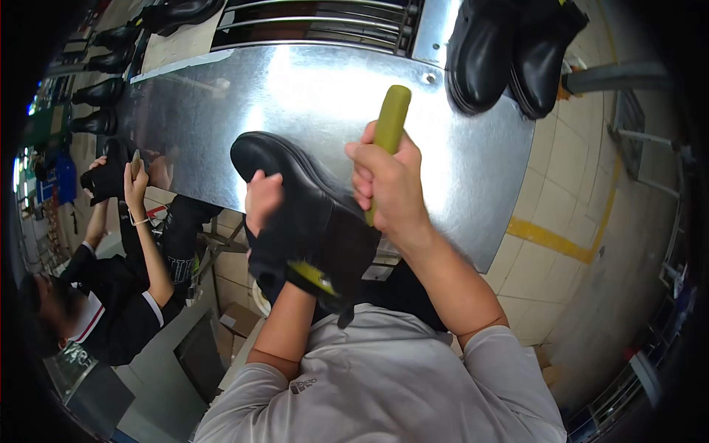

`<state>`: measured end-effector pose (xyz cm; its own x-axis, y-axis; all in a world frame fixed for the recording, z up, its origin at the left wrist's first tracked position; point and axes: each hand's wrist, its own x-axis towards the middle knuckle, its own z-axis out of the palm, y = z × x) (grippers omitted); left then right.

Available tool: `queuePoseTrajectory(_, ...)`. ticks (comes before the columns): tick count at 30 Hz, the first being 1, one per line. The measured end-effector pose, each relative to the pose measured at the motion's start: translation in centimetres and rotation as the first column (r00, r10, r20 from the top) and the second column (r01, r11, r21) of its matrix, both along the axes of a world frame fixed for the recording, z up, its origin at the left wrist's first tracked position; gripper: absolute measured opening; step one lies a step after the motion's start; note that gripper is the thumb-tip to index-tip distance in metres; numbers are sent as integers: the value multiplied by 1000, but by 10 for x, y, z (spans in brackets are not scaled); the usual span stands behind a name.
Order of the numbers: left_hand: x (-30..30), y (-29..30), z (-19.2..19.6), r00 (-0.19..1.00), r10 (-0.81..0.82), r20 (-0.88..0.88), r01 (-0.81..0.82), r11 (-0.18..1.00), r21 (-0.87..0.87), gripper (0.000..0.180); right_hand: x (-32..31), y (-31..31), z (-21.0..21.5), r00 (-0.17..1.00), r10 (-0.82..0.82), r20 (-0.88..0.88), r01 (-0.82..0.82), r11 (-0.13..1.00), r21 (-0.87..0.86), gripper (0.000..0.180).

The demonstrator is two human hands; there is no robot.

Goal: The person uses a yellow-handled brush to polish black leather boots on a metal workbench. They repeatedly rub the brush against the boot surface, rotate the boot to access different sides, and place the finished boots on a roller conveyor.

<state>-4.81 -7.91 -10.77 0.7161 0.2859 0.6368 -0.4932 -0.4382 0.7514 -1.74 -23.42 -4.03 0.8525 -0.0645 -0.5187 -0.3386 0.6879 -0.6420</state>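
Note:
A black leather ankle boot [319,203] is held by my left hand [264,201], whose fingers close on its left side. The toe points up and left over the metal table, and the cuff, with a yellow-green patch inside, faces my chest. My right hand [391,173] grips an olive-yellow bar [393,118] with a rounded end, its fingers wrapped round the middle. The bar stands nearly upright just right of the boot. Its lower end comes close to the boot's side; I cannot tell whether they touch.
Two black boots [509,59] stand at the right end of the shiny metal table [317,96]. A roller rack [310,18] lies beyond it. On the left a co-worker [111,303] handles a black boot [109,173], near several others. A yellow line [550,238] crosses the tiled floor.

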Motion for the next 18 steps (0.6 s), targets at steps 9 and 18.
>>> queuePoseTrajectory(9,-12,12,3,993,-91,-69,88,995,-50,74,76,75,2,975,185,123,-149,956,-253,22)
queuePoseTrajectory(18,-9,21,11,972,-233,-34,230,969,-88,68,137,115,7,911,315,267,-247,934,-260,20)
